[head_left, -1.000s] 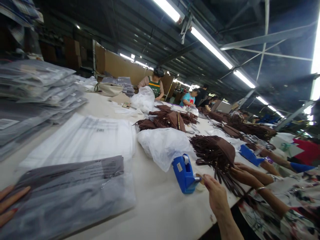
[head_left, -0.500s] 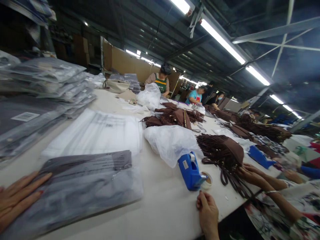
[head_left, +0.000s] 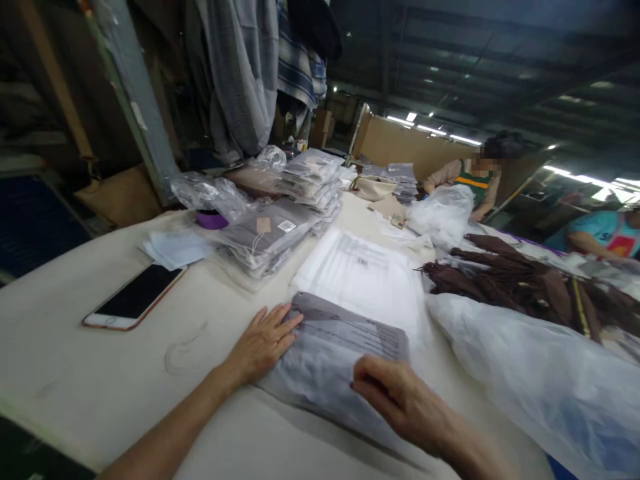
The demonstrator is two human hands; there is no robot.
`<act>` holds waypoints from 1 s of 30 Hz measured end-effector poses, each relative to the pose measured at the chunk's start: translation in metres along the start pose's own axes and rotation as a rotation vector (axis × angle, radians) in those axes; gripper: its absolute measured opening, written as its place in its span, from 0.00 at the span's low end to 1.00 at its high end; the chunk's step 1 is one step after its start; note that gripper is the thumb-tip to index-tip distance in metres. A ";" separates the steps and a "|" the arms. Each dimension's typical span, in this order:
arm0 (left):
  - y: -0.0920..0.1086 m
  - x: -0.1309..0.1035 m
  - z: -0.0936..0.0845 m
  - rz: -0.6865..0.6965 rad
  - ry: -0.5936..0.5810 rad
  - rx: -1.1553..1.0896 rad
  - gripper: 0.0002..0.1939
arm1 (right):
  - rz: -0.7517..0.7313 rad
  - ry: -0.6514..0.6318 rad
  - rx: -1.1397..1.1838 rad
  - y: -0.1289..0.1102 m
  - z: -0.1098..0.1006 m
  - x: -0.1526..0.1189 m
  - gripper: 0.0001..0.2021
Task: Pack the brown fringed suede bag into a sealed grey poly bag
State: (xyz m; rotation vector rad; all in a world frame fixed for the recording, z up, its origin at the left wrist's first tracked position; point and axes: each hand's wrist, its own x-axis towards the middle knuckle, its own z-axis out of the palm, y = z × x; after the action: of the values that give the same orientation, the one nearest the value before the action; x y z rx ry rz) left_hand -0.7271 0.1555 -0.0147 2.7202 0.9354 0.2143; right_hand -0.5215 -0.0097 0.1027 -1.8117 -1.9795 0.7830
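Note:
A grey item packed in a clear plastic bag with printed text [head_left: 345, 333] lies flat on the table in front of me. My left hand [head_left: 267, 340] rests on its left end, fingers spread and touching the plastic. Over the bag's right part, my right hand [head_left: 395, 393] is closed, thumb and fingers pinched together. Whatever sits between those fingertips, if anything, is too small to make out. Behind the bag, partly beneath its far edge, is a stack of white plastic bags with a barcode [head_left: 365, 267].
To the left lie a phone [head_left: 137, 297], pale papers [head_left: 175, 248] and a purple roll [head_left: 211, 219]. Bagged grey items are stacked [head_left: 270, 233] behind. On the right are a cloudy plastic sheet [head_left: 530, 367] and brown fringed bags [head_left: 515, 273]. A co-worker [head_left: 470, 177] stands across the table.
My view has swung left. My right hand has moved from beside the blue tape dispenser to above the bagged grey item. My left hand stays on the bag's left end.

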 end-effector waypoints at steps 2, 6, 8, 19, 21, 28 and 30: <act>-0.001 -0.001 0.001 0.015 0.018 -0.029 0.21 | -0.034 -0.096 -0.051 -0.003 -0.005 0.043 0.09; -0.002 0.000 0.001 0.011 0.031 -0.069 0.21 | -0.078 -0.204 -0.213 0.003 0.008 0.101 0.08; -0.001 0.001 0.000 0.002 0.023 -0.071 0.21 | -0.071 -0.217 -0.276 0.008 0.020 0.116 0.07; -0.001 0.000 -0.001 -0.014 -0.008 -0.038 0.21 | 0.331 0.070 -0.572 0.023 0.024 0.117 0.10; -0.001 0.000 -0.001 -0.011 -0.004 -0.038 0.21 | 0.283 0.173 -0.578 0.020 0.037 0.100 0.08; 0.000 0.004 0.003 0.025 0.020 -0.021 0.22 | -0.364 0.610 -0.717 0.003 0.136 0.046 0.31; -0.009 0.003 0.005 0.025 0.032 -0.028 0.22 | -0.463 0.705 -0.719 0.010 0.142 0.038 0.23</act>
State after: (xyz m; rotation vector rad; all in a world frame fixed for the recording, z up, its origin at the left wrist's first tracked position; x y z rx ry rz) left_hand -0.7289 0.1629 -0.0215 2.7113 0.9004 0.2746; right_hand -0.6022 0.0051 -0.0197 -1.4937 -2.1263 -0.7049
